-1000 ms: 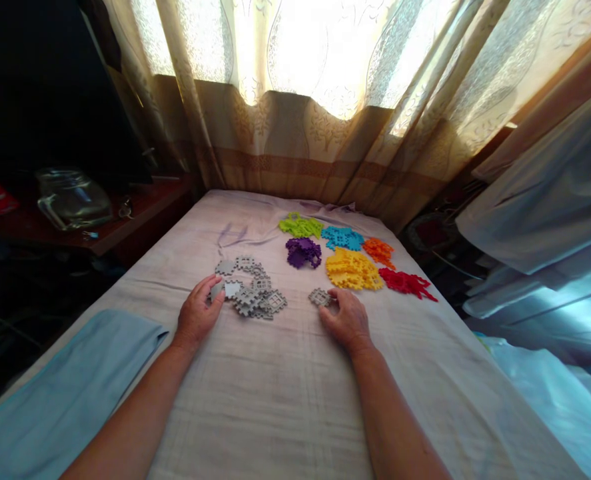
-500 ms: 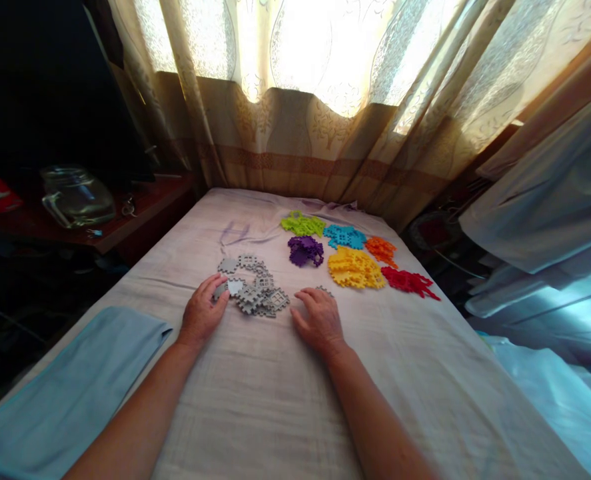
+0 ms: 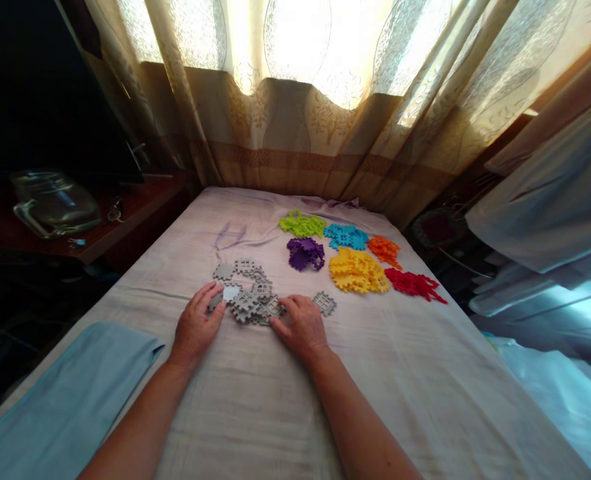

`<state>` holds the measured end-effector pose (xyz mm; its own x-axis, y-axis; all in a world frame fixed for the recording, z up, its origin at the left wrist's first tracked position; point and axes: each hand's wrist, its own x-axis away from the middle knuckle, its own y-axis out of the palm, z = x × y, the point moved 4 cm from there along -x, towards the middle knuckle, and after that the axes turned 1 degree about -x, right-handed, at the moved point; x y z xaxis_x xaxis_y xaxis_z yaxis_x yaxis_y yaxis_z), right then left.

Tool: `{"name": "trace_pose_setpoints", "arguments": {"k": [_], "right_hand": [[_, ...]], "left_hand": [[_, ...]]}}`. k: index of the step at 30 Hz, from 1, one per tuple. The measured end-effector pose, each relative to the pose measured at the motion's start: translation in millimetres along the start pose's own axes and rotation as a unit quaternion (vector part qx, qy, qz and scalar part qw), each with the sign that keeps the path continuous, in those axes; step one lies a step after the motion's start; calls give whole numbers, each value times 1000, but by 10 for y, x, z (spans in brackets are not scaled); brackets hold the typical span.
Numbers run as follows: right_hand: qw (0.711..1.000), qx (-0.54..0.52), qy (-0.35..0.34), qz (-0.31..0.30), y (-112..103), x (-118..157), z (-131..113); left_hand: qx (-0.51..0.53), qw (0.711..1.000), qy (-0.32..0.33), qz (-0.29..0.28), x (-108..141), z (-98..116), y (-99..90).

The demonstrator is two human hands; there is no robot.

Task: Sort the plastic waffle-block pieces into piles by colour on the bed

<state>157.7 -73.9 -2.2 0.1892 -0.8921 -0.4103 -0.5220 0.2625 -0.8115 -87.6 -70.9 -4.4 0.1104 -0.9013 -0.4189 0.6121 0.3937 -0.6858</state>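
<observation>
Sheet (image 3: 255, 400) is topped by grey tile pile (image 3: 262, 288). Left edge is met by left hand (image 3: 195, 323), right by right hand (image 3: 302, 327); whether either grip is closed can't be told. Loose tile (image 3: 325, 304) is seen just right.

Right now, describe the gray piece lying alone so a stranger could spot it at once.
On the pale sheet before the curtain, find the person's right hand, at the edge of the gray pile. Just right of that hand lies a flat gray piece with toothed edges and a window-like grid. Unlike its gray neighbours, it sits apart from the pile.
</observation>
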Motion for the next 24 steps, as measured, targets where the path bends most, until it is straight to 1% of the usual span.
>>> {"name": "trace_pose_setpoints", "arguments": {"k": [2,5,8,11,14,17,21,24], "right_hand": [[1000,-11,10,9,-25,-15,58],[1000,-10,14,18,-123,-70,159],[1000,2,14,20,-270,-128,307],[1000,-2,25,13,-444,-153,524],[998,-11,58,-5,-606,-133,769],[994,-17,99,-39,-688,-90,946],[986,-22,133,-103,-667,-50,1017],[985,-10,124,-116,-666,-65,986]], "left_hand": [[2,1000,-6,-2,-1,3,-2],[1,1000,-11,-2,-1,7,0],[-3,1000,-8,1,0,6,4],[-8,1000,2,4,-2,0,10],[-8,1000,7,3,-5,-9,20],[-12,1000,13,2,-6,-12,34],[-41,997,64,3,5,34,51],[-86,992,97,0,30,87,63]]}}
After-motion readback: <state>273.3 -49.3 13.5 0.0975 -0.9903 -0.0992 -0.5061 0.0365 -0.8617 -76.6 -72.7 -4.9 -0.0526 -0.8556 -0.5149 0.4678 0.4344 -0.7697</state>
